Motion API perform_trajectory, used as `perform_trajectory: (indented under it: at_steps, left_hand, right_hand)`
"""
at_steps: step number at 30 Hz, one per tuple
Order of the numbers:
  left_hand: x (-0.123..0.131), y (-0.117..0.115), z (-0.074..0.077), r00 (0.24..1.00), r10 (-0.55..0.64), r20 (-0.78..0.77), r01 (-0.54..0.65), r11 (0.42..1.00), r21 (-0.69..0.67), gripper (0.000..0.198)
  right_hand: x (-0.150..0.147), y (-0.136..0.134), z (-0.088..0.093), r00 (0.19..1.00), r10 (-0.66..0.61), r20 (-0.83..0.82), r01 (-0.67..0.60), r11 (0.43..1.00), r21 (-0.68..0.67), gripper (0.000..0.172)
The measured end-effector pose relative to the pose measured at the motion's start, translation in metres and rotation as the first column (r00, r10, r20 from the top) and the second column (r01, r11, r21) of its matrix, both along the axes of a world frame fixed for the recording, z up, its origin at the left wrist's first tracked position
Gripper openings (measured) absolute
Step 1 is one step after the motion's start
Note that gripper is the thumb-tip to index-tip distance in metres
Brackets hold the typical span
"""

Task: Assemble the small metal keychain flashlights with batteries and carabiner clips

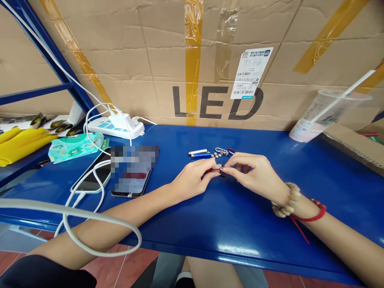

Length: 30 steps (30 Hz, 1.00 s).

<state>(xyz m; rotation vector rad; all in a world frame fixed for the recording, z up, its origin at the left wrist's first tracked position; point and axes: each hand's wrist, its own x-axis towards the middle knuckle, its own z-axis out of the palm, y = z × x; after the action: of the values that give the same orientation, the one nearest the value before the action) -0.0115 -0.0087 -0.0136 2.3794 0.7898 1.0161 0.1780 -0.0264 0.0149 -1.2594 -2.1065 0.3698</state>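
Observation:
My left hand (193,178) pinches a small red flashlight (215,171), a short tube, between thumb and fingers. At the tube's right end, the thumb and index finger of my right hand (256,170) are closed together; what they hold is too small to make out. Just beyond my hands lie a silver tube (198,152) and a blue tube (201,155) of similar size, side by side. Several button cells (216,155) are scattered right of them. A silver carabiner clip (221,150) and a red clip (231,151), partly hidden by my right hand, lie there too.
Two phones, one light-edged (96,176) and one dark (132,188), lie left on the blue table (210,224). A white cable (102,218) loops over my left forearm. Behind are a power strip (117,127), a large carton (162,60) and a plastic cup (322,114).

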Motion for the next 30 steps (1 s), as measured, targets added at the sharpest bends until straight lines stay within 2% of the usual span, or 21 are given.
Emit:
perform_trajectory:
  at_steps: [4, 11, 13, 16, 19, 22, 26, 30]
  left_hand:
    - [0.001, 0.001, 0.002, 0.999, 0.005, 0.039, -0.003, 0.999, -0.042, 0.009]
    - [0.003, 0.002, 0.004, 0.999, 0.051, -0.002, -0.051, 0.998, -0.025, 0.017]
    - [0.004, 0.001, 0.003, 0.997, 0.075, 0.0, -0.075, 0.997, -0.021, 0.016]
    - [0.005, 0.001, 0.003, 0.995, 0.096, 0.009, -0.095, 0.994, -0.044, 0.016]
    - [0.006, -0.001, 0.004, 0.995, 0.102, 0.013, -0.101, 0.993, -0.067, 0.016]
    - [0.006, -0.003, 0.005, 0.993, 0.117, 0.0, -0.116, 0.99, -0.08, 0.015]
    - [0.006, -0.007, 0.009, 0.991, 0.13, -0.023, -0.132, 0.987, -0.096, 0.016]
    - [0.006, -0.012, 0.013, 0.986, 0.164, -0.033, -0.167, 0.978, -0.124, 0.016]
  right_hand:
    - [0.001, 0.003, -0.001, 0.999, -0.019, -0.035, 0.015, 0.993, -0.113, 0.029]
    - [0.002, 0.007, -0.002, 0.996, -0.038, -0.078, 0.026, 0.989, -0.145, 0.033]
    - [0.004, 0.008, -0.003, 0.998, -0.041, -0.056, 0.036, 0.995, -0.089, 0.031]
    - [0.008, 0.008, -0.004, 0.999, -0.041, 0.009, 0.04, 0.994, 0.105, 0.028]
    - [0.012, 0.007, -0.003, 0.994, -0.033, 0.109, 0.0, 0.958, 0.288, 0.026]
    - [0.015, 0.007, -0.001, 0.98, -0.038, 0.193, -0.047, 0.908, 0.416, 0.025]
    - [0.014, 0.008, 0.0, 0.967, -0.013, 0.255, -0.127, 0.842, 0.524, 0.022]
    - [0.013, 0.01, -0.004, 0.971, 0.061, 0.229, -0.182, 0.811, 0.555, 0.02]
